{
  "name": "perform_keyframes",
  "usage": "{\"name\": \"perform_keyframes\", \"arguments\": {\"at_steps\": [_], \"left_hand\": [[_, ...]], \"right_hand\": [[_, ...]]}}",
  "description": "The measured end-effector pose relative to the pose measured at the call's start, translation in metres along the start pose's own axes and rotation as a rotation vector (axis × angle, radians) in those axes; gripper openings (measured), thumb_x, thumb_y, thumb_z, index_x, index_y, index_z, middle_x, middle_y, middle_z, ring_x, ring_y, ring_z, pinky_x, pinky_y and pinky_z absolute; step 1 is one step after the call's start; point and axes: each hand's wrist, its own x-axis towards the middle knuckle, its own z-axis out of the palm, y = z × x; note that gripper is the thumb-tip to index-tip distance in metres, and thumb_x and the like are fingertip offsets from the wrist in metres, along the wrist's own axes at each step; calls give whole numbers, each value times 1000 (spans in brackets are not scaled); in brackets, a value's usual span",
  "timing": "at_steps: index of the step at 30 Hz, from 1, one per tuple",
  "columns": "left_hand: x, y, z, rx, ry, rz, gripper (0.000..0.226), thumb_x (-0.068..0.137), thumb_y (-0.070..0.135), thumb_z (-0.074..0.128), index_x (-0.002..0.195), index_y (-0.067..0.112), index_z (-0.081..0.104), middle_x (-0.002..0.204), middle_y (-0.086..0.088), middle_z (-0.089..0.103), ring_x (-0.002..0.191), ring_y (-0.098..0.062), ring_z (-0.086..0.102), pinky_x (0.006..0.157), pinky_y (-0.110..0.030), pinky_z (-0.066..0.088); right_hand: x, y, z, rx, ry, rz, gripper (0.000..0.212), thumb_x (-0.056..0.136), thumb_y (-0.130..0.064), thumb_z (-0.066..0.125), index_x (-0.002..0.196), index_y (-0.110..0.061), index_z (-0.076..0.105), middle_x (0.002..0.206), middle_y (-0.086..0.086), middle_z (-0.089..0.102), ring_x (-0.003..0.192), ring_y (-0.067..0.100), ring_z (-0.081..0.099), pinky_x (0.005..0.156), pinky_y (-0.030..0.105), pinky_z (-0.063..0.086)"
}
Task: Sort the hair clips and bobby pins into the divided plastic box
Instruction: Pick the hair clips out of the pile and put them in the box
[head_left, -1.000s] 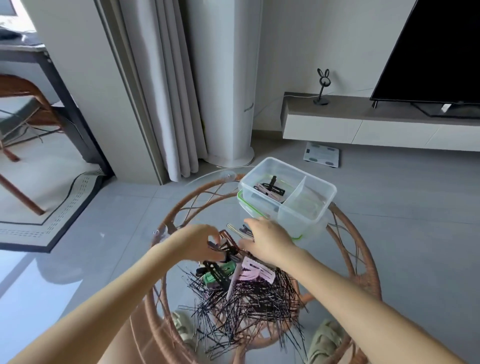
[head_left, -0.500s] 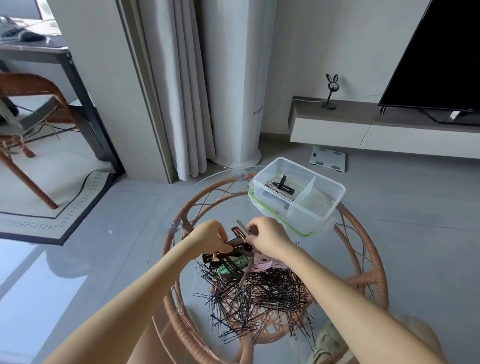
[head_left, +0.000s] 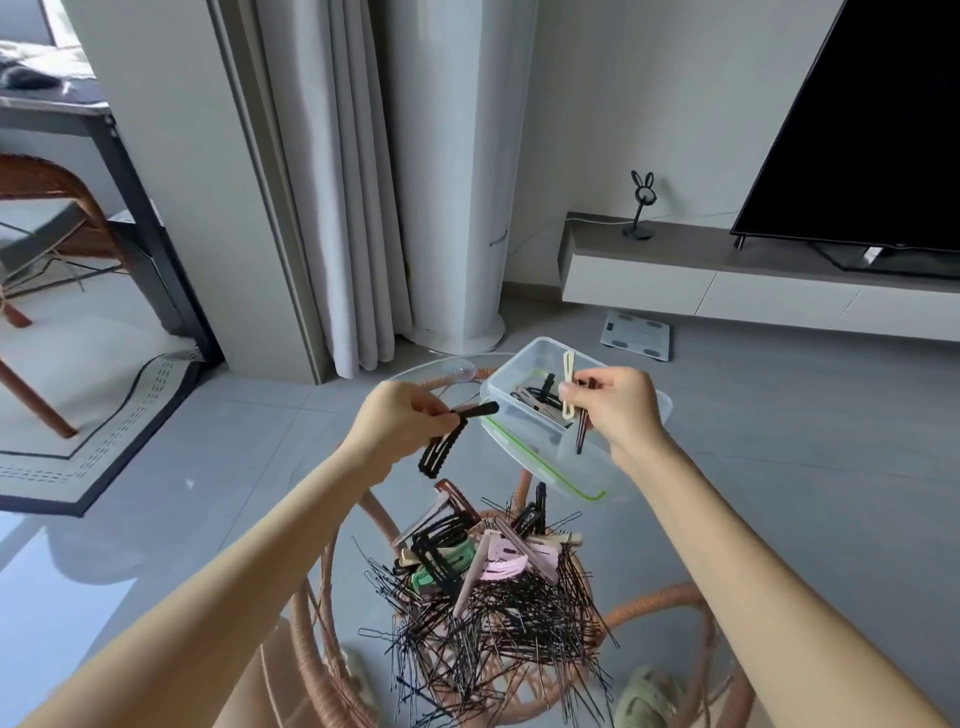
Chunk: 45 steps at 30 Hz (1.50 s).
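Note:
A clear divided plastic box (head_left: 524, 364) with a green seal stands at the far side of a round glass table; a few dark clips (head_left: 537, 397) lie in its left compartment. My left hand (head_left: 402, 421) is raised just left of the box, pinching two black hair clips (head_left: 449, 439). My right hand (head_left: 621, 408) is over the box, holding a cream clip (head_left: 569, 384) and a dark brown clip (head_left: 582, 428). Below, a heap of black bobby pins (head_left: 498, 618) carries pink, green, brown and black clips (head_left: 467, 545).
The glass top rests on a rattan frame (head_left: 322, 660). Beyond are a grey curtain (head_left: 337, 182), a white floor-standing column (head_left: 447, 171), a low TV bench (head_left: 727, 280) with a TV, and a bathroom scale (head_left: 636, 335) on the floor. Slippered feet show under the table.
Both hands have lifted away from the clip heap with clips in them. The right hand has moved over the box; the left hand has risen to the box's left.

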Motion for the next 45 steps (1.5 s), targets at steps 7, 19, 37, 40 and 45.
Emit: {"name": "perform_keyframes", "arguments": {"at_steps": [7, 19, 37, 40, 45], "left_hand": [[65, 67, 59, -62, 136, -46, 14, 79, 10, 59, 65, 9, 60, 53, -7, 52, 59, -28, 48, 46, -24, 37], [32, 24, 37, 352, -125, 138, 19, 86, 20, 56, 99, 14, 70, 114, -8, 66, 100, -27, 62, 84, -31, 51], [-40, -54, 38, 404, -327, -100, 30, 83, 23, 67, 106, 5, 67, 99, -10, 72, 82, -22, 66, 78, -32, 57], [-40, -52, 37, 373, -306, -70, 22, 82, 20, 67, 98, 6, 70, 88, -8, 73, 69, -20, 65, 67, -31, 57], [-42, -39, 25, 314, -224, -22, 7, 84, 21, 64, 89, 17, 68, 83, -2, 69, 67, -23, 72, 50, -22, 49]], "right_hand": [[68, 11, 16, -276, 14, 79, 42, 72, -17, 69, 40, -13, 43, 41, 1, 39, 57, 21, 47, 62, 40, 51], [-46, 37, -12, -680, -622, -197, 54, 77, -40, 70, 123, -16, 57, 117, 1, 61, 110, 19, 57, 96, 31, 43], [-81, 59, 8, -852, -548, -384, 27, 83, -30, 65, 88, -3, 63, 89, 11, 61, 84, 28, 57, 73, 37, 43], [-85, 58, 1, -756, -486, -342, 36, 82, -33, 67, 69, -2, 53, 71, 13, 56, 62, 23, 45, 57, 34, 32], [-86, 45, -12, -563, -436, -283, 37, 81, -33, 68, 61, -6, 53, 57, 5, 46, 55, 16, 38, 54, 31, 26]]}}
